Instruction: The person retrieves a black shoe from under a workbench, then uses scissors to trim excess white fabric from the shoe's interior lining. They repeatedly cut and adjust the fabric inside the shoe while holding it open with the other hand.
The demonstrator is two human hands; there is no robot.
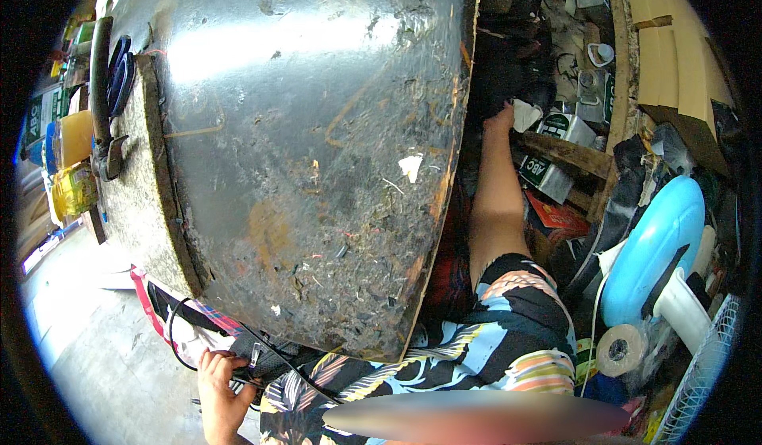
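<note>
A worn dark tabletop (309, 175), scattered with scraps and dirt, fills the middle of the view. Past its right edge my right arm stretches away, and my right hand (500, 118) reaches into a dark, crumpled black heap (516, 64). Its fingers are hidden there. Beside that hand lies a crumpled white piece (525, 115). At the lower left my left hand (220, 377) has its fingers bent over the edge of a dark thing I cannot make out, next to a bag with pink trim (151, 306) and a zip pull (255, 355).
Green-and-white containers (565, 127) sit along a wooden bar (567, 150) on the right. Closer are a blue round fan (651, 246), a tape roll (621, 350) and a white wire basket (698, 377). A cardboard box (663, 64) stands far right; blue scissors handles (120, 80) lie far left.
</note>
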